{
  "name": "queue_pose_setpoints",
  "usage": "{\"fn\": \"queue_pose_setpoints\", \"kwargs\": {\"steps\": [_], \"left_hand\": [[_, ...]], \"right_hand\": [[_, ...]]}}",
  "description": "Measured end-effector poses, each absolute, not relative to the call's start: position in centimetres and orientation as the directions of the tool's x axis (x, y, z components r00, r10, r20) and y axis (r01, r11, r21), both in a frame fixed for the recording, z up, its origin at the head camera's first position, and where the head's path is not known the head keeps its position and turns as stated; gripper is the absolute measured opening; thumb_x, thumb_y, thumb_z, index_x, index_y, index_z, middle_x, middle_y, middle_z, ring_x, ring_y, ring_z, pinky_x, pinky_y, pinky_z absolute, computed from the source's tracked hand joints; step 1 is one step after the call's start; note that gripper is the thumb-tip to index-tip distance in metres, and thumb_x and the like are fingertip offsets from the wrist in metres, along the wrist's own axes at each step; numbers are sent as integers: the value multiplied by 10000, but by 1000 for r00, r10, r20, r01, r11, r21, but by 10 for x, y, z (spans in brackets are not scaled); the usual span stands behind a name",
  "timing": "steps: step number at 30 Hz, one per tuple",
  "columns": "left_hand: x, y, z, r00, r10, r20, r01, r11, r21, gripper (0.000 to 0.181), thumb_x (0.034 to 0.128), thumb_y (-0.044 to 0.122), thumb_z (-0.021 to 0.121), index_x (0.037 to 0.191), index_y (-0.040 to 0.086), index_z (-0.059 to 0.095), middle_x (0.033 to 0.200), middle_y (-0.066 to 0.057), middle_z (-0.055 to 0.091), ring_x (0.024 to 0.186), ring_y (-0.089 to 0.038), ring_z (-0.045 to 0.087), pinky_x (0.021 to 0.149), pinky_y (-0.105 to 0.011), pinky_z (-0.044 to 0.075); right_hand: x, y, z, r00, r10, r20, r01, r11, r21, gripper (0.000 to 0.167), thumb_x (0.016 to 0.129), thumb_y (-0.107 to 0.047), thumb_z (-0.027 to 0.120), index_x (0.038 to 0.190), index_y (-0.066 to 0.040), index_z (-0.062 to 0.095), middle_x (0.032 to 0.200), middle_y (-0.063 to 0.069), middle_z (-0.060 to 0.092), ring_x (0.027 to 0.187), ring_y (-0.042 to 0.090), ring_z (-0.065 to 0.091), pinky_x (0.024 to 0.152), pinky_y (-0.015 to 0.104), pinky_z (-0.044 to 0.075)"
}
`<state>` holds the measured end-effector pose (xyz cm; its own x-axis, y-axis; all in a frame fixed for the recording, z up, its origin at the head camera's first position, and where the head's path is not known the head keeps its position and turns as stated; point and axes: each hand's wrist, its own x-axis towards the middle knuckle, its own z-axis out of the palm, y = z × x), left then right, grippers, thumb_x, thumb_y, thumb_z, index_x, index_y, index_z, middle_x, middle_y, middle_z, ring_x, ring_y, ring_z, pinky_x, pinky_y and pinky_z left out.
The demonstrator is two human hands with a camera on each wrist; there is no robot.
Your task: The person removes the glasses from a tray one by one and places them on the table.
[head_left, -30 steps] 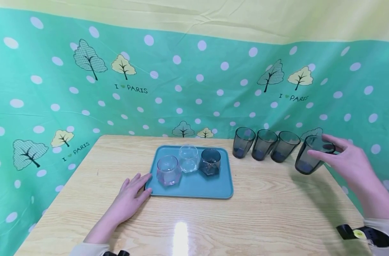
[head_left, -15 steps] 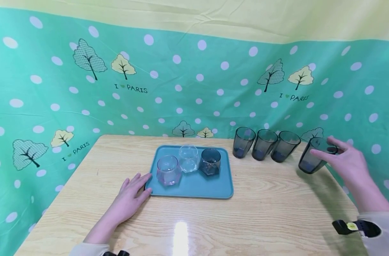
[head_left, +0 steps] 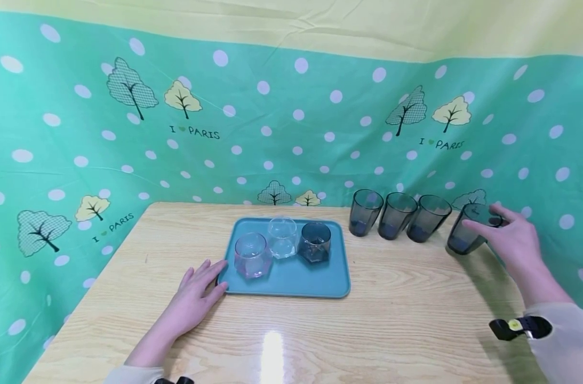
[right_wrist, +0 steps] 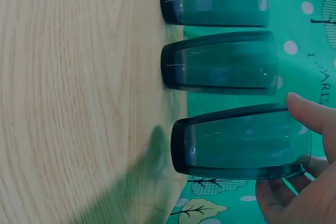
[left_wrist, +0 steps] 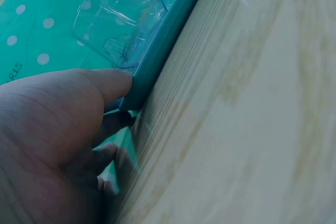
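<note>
My right hand (head_left: 518, 240) grips a tall dark glass (head_left: 465, 234) by its upper part, at the right end of a row. In the right wrist view the thumb and fingers of the hand (right_wrist: 310, 166) lie on either side of the rim end of that glass (right_wrist: 236, 142). Whether its base touches the table I cannot tell. My left hand (head_left: 192, 298) rests at the left edge of the blue tray (head_left: 291, 282), fingers nearly straight. The left wrist view has the thumb of this hand (left_wrist: 68, 124) against the tray's corner (left_wrist: 152, 66).
Three more tall dark glasses stand in a row: left (head_left: 365, 213), middle (head_left: 396, 216) and right (head_left: 428, 218). On the tray are a pinkish glass (head_left: 253, 258), a clear glass (head_left: 282, 240) and a short dark glass (head_left: 314, 245). A patterned curtain (head_left: 291, 128) hangs behind the wooden table (head_left: 368, 336).
My right hand has carried the glass slightly right, then back toward the row, and lowered it; its sleeve has moved left. The left hand and tray have stayed still.
</note>
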<state>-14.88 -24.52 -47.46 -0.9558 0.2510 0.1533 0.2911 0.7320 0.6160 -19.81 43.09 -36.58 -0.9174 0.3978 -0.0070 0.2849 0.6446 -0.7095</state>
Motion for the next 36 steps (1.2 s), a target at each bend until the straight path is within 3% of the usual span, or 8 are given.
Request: {"fn": "queue_pose_setpoints", "kwargs": {"steps": [4, 8, 18, 36], "left_hand": [[-148, -245, -475, -955, 252, 156, 293, 733, 613, 565, 1141, 267, 649, 1630, 18, 517, 1644, -225, 525, 1611, -518, 288, 1310, -725, 58], [-147, -246, -475, -956, 250, 155, 291, 732, 615, 565, 1141, 269, 647, 1631, 19, 516, 1648, -219, 522, 1611, -519, 287, 1311, -726, 56], [-147, -247, -476, -958, 246, 150, 285, 727, 625, 563, 1146, 270, 639, 1632, 15, 512, 1651, -214, 522, 1616, -510, 281, 1315, -719, 51], [-148, -246, -473, -956, 253, 147, 289, 734, 615, 560, 1146, 268, 639, 1632, 19, 516, 1650, -218, 521, 1617, -508, 283, 1313, -721, 59]], "right_hand": [[-204, 432, -369, -915, 404, -20, 302, 648, -699, 1144, 960, -723, 738, 1776, -164, 163, 1835, 160, 39, 1628, 565, 149, 1190, 808, 290], [-208, 431, -369, -906, 420, -58, 340, 636, -693, 1175, 929, -776, 732, 1779, -217, 145, 1833, 119, -35, 1647, 559, 27, 1178, 856, 210], [-218, 428, -374, -917, 399, -33, 287, 598, -748, 1122, 983, -652, 761, 1772, -134, 155, 1820, 196, -41, 1657, 521, -11, 1272, 764, 194], [-230, 433, -385, -904, 426, -36, 295, 560, -774, 1154, 942, -663, 808, 1771, -185, 164, 1821, 142, -23, 1668, 469, -22, 1302, 726, 153]]}}
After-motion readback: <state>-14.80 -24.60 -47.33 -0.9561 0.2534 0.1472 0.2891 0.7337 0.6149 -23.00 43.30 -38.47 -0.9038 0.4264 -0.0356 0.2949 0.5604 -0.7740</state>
